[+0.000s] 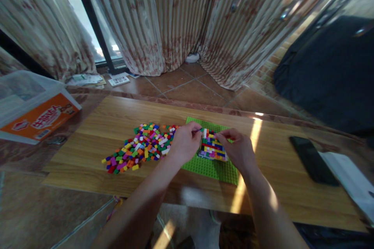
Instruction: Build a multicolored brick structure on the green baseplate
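Observation:
A green studded baseplate (pixel 216 171) lies on the wooden table, bearing a built-up block of multicoloured toy bricks (pixel 212 146). At the block's upper left, my left hand (pixel 187 140) is closed in a pinch, with a small dark toy brick (pixel 199 130) showing at the fingertips. My right hand (pixel 238 148) is closed at the upper right edge of the block, its fingertips touching the bricks there. Whether a loose brick is also between those fingers is hidden. Left of the baseplate spreads a pile of loose toy bricks (pixel 146 146), partly behind my left hand.
A clear plastic box with an orange label (pixel 41 120) stands past the table's left end. Toward the right end of the wooden table (pixel 271 186) lie a black phone (pixel 314 160) and a white sheet (pixel 350 179). Striped curtains (pixel 175 19) hang beyond the far edge.

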Demonstrator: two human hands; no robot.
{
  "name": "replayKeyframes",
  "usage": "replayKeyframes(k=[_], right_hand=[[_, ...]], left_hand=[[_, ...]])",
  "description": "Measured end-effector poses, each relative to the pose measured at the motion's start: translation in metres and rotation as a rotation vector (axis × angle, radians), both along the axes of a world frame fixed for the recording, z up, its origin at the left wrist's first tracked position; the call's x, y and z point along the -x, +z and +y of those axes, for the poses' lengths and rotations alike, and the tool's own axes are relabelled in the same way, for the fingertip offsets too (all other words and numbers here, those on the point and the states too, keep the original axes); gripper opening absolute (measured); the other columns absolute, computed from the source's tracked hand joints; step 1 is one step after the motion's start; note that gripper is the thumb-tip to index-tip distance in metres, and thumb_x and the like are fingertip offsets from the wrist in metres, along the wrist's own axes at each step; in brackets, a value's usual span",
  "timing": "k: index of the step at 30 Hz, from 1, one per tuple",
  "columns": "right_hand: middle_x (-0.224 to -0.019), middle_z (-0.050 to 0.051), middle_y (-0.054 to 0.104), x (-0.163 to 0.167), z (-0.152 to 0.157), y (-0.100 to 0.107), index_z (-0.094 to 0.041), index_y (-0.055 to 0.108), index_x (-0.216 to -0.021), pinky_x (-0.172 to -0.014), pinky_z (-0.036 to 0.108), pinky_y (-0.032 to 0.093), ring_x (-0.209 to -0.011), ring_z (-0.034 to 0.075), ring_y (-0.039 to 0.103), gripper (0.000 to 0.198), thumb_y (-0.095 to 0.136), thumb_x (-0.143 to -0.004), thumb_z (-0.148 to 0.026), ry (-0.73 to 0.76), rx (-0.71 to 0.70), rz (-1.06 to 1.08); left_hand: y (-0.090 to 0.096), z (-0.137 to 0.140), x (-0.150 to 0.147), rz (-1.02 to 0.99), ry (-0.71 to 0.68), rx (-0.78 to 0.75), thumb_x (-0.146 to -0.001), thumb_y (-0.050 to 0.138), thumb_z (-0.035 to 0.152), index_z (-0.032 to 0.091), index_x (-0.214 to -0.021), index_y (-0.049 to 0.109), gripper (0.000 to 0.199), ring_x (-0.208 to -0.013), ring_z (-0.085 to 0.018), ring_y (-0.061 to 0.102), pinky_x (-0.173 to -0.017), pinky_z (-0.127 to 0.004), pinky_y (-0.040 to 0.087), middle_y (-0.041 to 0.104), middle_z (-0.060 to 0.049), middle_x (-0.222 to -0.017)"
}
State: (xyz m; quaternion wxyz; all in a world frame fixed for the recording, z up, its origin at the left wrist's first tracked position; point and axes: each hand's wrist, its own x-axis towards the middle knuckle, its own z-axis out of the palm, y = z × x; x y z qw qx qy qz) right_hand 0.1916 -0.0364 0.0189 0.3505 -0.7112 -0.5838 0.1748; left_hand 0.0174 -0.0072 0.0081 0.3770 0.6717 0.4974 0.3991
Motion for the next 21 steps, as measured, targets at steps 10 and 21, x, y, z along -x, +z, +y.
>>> replayKeyframes(k=[10,21], right_hand=[[-0.073,0.003,0.069,-0.001,0.002,-0.005,-0.021,0.069,-0.069,-0.072,0.035,0.046,-0.073,0.020,0.062,0.020,0.063,-0.080,-0.037,0.055,-0.067,-0.046],[-0.088,0.005,0.070,0.010,-0.005,-0.002,-0.022,0.072,-0.089,-0.079,0.037,0.049,-0.085,0.020,0.063,0.019,0.058,-0.088,-0.036,0.145,-0.257,0.023]], left_hand=[[0.002,-0.001,-0.002,0.008,-0.018,-0.012,-0.083,0.054,0.010,0.017,-0.087,0.067,0.015,-0.080,-0.016,0.069,-0.075,-0.027,0.055,0.073,-0.003,-0.082],[0.006,-0.003,-0.002,-0.076,-0.057,-0.020,-0.083,0.054,0.010,0.017,-0.090,0.071,0.019,-0.085,-0.016,0.070,-0.082,-0.029,0.055,0.075,-0.005,-0.089]])
